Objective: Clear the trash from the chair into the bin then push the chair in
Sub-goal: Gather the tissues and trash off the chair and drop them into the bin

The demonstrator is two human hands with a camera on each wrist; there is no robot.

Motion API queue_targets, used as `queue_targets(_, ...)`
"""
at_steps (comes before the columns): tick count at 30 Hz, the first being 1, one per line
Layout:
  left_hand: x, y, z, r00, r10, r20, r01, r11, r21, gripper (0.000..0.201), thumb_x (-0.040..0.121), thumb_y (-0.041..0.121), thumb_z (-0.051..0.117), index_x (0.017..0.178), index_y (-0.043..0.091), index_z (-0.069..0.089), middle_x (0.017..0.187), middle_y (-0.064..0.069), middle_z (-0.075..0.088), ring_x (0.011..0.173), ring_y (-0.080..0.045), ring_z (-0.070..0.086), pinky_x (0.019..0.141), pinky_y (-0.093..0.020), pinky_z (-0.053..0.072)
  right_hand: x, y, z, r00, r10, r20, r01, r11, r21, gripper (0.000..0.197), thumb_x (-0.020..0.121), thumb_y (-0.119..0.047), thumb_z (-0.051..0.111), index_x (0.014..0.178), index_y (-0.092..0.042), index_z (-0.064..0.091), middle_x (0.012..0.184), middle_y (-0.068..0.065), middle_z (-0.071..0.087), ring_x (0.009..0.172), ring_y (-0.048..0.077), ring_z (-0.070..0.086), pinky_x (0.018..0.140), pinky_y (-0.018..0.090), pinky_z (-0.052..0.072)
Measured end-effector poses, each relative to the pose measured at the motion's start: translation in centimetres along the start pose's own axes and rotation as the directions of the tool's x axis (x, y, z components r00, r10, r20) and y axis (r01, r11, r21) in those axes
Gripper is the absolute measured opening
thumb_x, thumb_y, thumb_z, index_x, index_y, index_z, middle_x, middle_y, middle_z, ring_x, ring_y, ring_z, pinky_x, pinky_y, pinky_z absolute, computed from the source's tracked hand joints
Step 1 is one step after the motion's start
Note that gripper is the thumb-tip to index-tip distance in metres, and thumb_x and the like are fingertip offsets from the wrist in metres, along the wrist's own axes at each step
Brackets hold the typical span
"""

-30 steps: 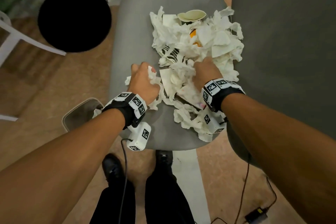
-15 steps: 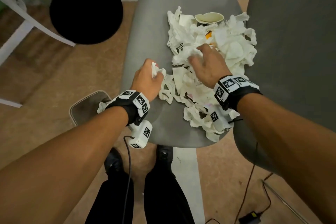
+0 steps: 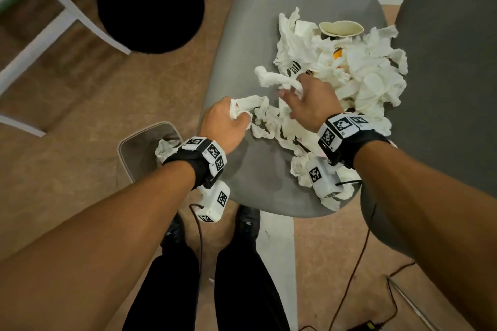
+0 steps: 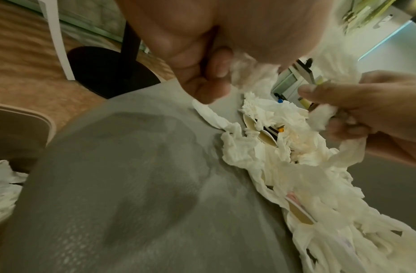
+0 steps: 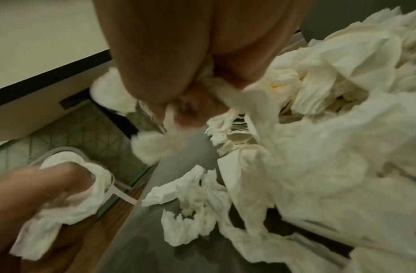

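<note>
Seen from above, a round black table base point(image 3: 150, 5) sits on the brown floor at far left; below it, just beside the near left edge of the chair, stands a small grey bin point(image 3: 142, 148) with crumpled tissue point(image 3: 165, 146) already inside; the left hand point(image 3: 224, 125) hovers over the near left edge of the grey chair seat point(image 3: 258, 43), fingers curled tight round a twisted strip of white tissue point(image 3: 248, 105); to its right, the right hand point(image 3: 309, 101) pinches another twisted tissue strip point(image 3: 277, 80) between curled fingers; the main pile of trash point(image 3: 357, 75), crumpled white tissue with a squashed paper cup point(image 3: 341, 28) at its far edge, covers the right half of the seat; a darker grey chair back point(image 3: 451, 62) fills the far right.
</note>
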State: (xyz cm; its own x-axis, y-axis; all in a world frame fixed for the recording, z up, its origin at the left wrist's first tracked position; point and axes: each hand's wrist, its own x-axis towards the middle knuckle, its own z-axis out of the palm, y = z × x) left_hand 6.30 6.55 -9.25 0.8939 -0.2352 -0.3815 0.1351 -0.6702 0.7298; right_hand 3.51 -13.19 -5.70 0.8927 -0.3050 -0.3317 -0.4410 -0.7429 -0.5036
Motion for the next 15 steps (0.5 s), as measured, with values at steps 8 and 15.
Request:
queue_targets(8, 0.2, -2.2, -0.6, 0.997, -0.071, -0.003, 0.071, 0.992, -0.105, 0.029, 0.091, 0.005, 0.047, 0.115, 0.021, 0.05, 0.099, -0.009, 0.067, 0.066, -0.02, 0.07, 0.054, -0.032, 0.054, -0.7, -2.8, 1.7, 0.996, 0.035, 0.081, -0.048, 0.986, 0.16, 0.047, 0.098, -0.054, 0.042, 0.104, -0.013, 0.064, 0.094, 0.002, 0.067, 0.091, 0.025, 0.061, 0.086, 0.039, 0.047)
queue_targets(15, -1.0, -5.7, -4.0, 0.993, -0.113, -0.034, 0.113, 0.994, -0.002, 0.011, 0.081, 0.026, 0.054, 0.083, 0.018, 0.047, 0.08, -0.002, 0.059, 0.072, -0.025, 0.051, 0.065, -0.031, 0.036, -1.1, -8.2, 7.6, 0.99, 0.002, 0.142, -0.018, 0.994, 0.108, 0.032, 0.099, -0.037, 0.038, 0.101, -0.012, 0.057, 0.081, 0.011, 0.065, 0.082, 0.034, 0.063, 0.071, 0.032, 0.04)
